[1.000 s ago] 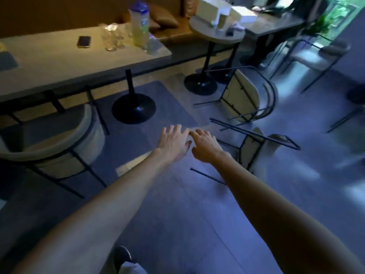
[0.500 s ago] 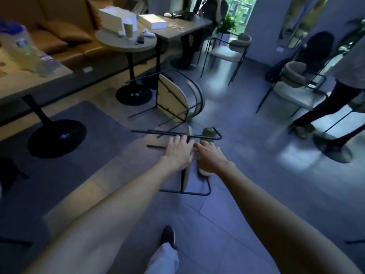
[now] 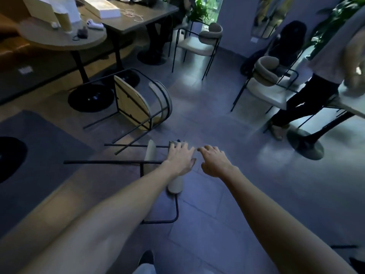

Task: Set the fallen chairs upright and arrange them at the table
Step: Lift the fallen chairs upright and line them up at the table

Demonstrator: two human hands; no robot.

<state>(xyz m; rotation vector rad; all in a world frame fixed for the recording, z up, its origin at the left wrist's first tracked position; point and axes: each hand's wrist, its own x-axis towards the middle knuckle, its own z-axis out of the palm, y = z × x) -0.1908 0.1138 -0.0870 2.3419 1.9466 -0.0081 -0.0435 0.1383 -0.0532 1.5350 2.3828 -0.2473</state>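
Observation:
Two black-framed chairs with pale seats lie tipped over on the grey floor. The nearer fallen chair (image 3: 151,155) lies on its side just in front of me, legs pointing left. My left hand (image 3: 180,158) hovers over its padded backrest with fingers spread, and I cannot tell if it touches. My right hand (image 3: 214,162) is open beside it, over bare floor, holding nothing. The farther fallen chair (image 3: 134,104) lies behind it, its wooden seat underside facing me, next to the round table (image 3: 65,39).
A rectangular table (image 3: 138,18) with boxes stands behind the round one. Two upright chairs (image 3: 199,43) (image 3: 270,86) stand at the back and right. A person (image 3: 308,95) stands at the right by another pedestal table base (image 3: 306,144). A dark rug (image 3: 39,139) lies left.
My view has swung right and moved closer to the fallen chairs. Both hands have moved along the nearer chair toward its backrest, and they have drawn apart.

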